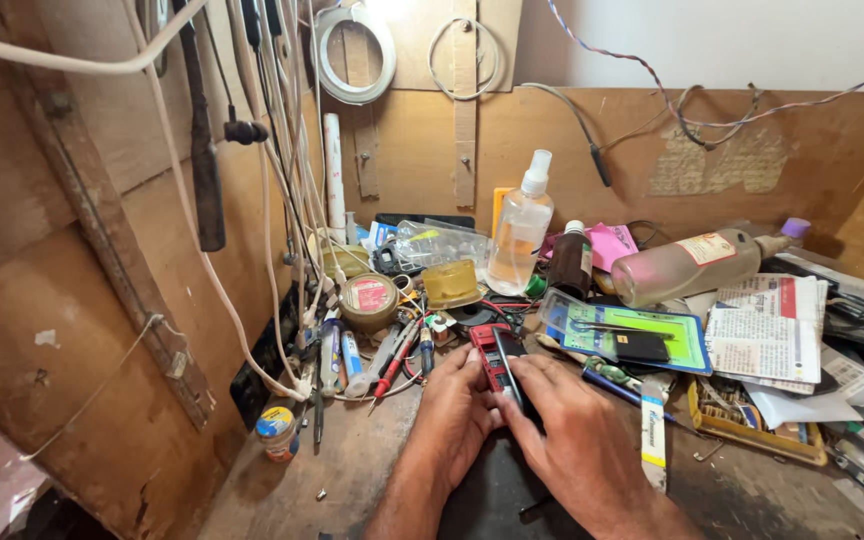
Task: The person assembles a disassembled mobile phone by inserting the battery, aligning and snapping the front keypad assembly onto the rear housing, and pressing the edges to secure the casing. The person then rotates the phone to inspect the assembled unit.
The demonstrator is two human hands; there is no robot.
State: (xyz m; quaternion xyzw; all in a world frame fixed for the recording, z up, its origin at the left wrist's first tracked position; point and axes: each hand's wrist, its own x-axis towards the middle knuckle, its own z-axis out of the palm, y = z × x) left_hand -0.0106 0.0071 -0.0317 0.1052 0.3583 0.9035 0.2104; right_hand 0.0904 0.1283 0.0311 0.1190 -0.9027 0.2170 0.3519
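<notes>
Hands first: our left hand [455,405] and right hand [574,432] both grip a red-and-black meter [496,362] on the cluttered bench [352,470]. Behind it, spray bottle [519,236] holds clear liquid, brown bottle [571,262] looks dark.

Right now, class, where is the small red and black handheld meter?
In the head view, the small red and black handheld meter lies at the bench's centre, between the left hand and right hand, just left of the green rectangular card.
</notes>
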